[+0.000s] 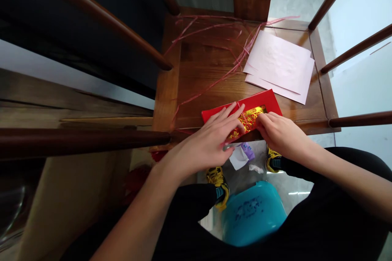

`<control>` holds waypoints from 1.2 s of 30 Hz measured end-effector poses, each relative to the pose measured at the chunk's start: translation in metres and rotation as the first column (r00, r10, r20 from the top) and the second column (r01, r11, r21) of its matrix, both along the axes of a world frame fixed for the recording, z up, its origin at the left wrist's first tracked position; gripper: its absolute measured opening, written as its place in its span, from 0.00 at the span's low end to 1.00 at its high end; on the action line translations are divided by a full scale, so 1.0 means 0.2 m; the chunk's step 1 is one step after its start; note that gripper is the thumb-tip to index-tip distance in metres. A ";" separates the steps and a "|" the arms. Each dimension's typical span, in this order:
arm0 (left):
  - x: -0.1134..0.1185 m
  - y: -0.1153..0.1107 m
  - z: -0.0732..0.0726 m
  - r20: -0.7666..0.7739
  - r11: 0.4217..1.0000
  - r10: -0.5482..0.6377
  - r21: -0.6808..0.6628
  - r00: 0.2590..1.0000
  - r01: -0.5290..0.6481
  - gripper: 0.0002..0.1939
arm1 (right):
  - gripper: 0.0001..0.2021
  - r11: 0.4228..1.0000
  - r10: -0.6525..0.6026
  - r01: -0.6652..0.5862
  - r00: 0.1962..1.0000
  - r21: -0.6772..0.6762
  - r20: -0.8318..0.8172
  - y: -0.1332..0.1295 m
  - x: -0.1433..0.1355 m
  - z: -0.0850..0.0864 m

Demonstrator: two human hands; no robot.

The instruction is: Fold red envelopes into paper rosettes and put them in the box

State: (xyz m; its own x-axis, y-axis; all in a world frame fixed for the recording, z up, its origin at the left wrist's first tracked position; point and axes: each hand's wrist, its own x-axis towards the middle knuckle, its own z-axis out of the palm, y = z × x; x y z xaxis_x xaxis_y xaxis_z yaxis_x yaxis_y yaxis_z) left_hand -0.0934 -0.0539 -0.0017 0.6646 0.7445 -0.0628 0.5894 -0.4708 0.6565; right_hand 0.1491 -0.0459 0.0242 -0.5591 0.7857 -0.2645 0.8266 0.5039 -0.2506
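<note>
A red envelope [263, 100] with shiny gold characters lies at the near edge of a wooden chair seat [202, 67]. My left hand [214, 134] rests across its left half, fingers stretched out and slightly apart, pressing on the surface. At its right part, my right hand [277, 132] is closed, with curled fingertips pinched against the gold print; what they grip is hidden. A thin strand of pink plastic string [241, 59] trails over the seat, and a bit of it shows by my left fingertips.
Two sheets of pale pink paper [278, 63] overlap on the right of the seat. Wooden spindles [358, 49] rise around it. Below are a turquoise plastic stool [254, 216], a purple tissue pack [247, 151] and my yellow-laced shoes [218, 181].
</note>
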 end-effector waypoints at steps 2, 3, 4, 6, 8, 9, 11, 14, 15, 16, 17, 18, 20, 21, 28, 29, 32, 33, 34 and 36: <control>-0.02 -0.01 0.02 -0.013 1.000 -0.011 -0.027 1.000 0.011 0.27 | 0.05 0.996 -0.066 0.061 0.996 -0.072 -0.062 0.01 0.01 0.01; -0.02 -0.02 0.03 -0.012 1.000 -0.009 -0.022 1.000 0.009 0.31 | 0.04 0.989 -0.096 0.083 0.989 -0.121 -0.111 0.02 0.02 0.02; -0.02 -0.02 0.04 -0.004 1.000 -0.002 -0.008 1.000 0.002 0.32 | 0.03 0.979 -0.124 0.093 0.978 -0.180 -0.168 0.03 0.04 0.03; 0.00 -0.02 0.06 0.028 1.000 0.002 0.027 1.000 -0.003 0.31 | 0.05 0.946 -0.178 0.083 0.940 -0.312 -0.291 0.06 0.06 0.05; 0.03 -0.01 0.06 0.069 0.998 0.004 0.055 0.998 -0.008 0.25 | 0.08 0.904 -0.232 0.055 0.897 -0.424 -0.377 0.08 0.09 0.07; 0.04 -0.01 0.05 0.091 0.998 0.004 0.062 0.996 -0.010 0.22 | 0.09 0.885 -0.252 0.043 0.882 -0.463 -0.399 0.10 0.10 0.07; 0.06 0.01 0.05 0.133 0.998 -0.002 0.058 0.991 -0.006 0.16 | 0.10 0.863 -0.272 0.031 0.869 -0.504 -0.413 0.11 0.11 0.08; 0.08 0.02 0.02 0.188 0.999 -0.015 0.041 0.982 0.008 0.13 | 0.09 0.856 -0.271 0.028 0.874 -0.516 -0.404 0.12 0.12 0.07; 0.09 0.03 0.02 0.207 0.999 -0.012 0.037 0.978 0.004 0.13 | 0.09 0.857 -0.267 0.024 0.876 -0.515 -0.402 0.12 0.12 0.07; 0.10 0.03 0.01 0.234 1.000 -0.001 0.030 0.972 -0.006 0.12 | 0.08 0.857 -0.261 0.019 0.877 -0.514 -0.403 0.12 0.12 0.06; 0.10 0.03 0.00 0.266 1.000 0.016 0.016 0.964 -0.021 0.13 | 0.08 0.857 -0.258 0.013 0.877 -0.515 -0.406 0.12 0.12 0.06; 0.11 0.03 -0.02 0.296 0.999 0.036 -0.008 0.954 -0.035 0.13 | 0.08 0.856 -0.258 0.011 0.876 -0.517 -0.408 0.13 0.12 0.06; 0.13 0.03 -0.04 0.330 0.995 0.084 -0.070 0.940 -0.065 0.13 | 0.07 0.859 -0.257 0.016 0.878 -0.511 -0.405 0.13 0.12 0.06; 0.14 0.03 -0.06 0.331 0.991 0.111 -0.101 0.937 -0.082 0.13 | 0.07 0.865 -0.250 0.021 0.883 -0.500 -0.397 0.14 0.13 0.06; 0.22 0.03 -0.08 0.183 0.950 0.301 -0.141 0.936 -0.278 0.08 | 0.04 0.904 -0.142 0.032 0.963 -0.426 -0.230 0.17 0.18 0.15; 0.23 0.03 -0.08 0.168 0.946 0.316 -0.137 0.934 -0.295 0.06 | 0.05 0.912 -0.116 0.020 0.971 -0.409 -0.210 0.16 0.18 0.16; 0.26 0.03 -0.06 0.153 0.940 0.336 -0.117 0.929 -0.321 0.03 | 0.08 0.952 -0.013 -0.056 0.975 -0.301 -0.222 0.14 0.17 0.20; 0.27 0.03 -0.06 0.147 0.940 0.336 -0.109 0.931 -0.322 0.02 | 0.09 0.966 0.029 -0.090 0.970 -0.244 -0.243 0.13 0.16 0.21; 0.27 0.02 -0.06 0.134 0.941 0.335 -0.100 0.933 -0.323 0.02 | 0.09 0.976 0.076 -0.126 0.961 -0.178 -0.266 0.13 0.15 0.22; 0.28 0.02 -0.06 0.094 0.944 0.326 -0.087 0.941 -0.318 0.03 | 0.08 0.981 0.167 -0.188 0.937 -0.041 -0.307 0.14 0.12 0.22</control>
State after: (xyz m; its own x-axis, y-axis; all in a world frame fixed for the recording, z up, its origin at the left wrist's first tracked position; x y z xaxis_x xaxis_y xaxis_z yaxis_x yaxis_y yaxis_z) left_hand -0.0382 -0.0495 -0.0127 0.3956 0.9161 -0.0647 0.6272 -0.2181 0.7477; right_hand 0.1736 -0.0187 0.0674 -0.7494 0.6525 -0.1120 0.6061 0.6081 -0.5128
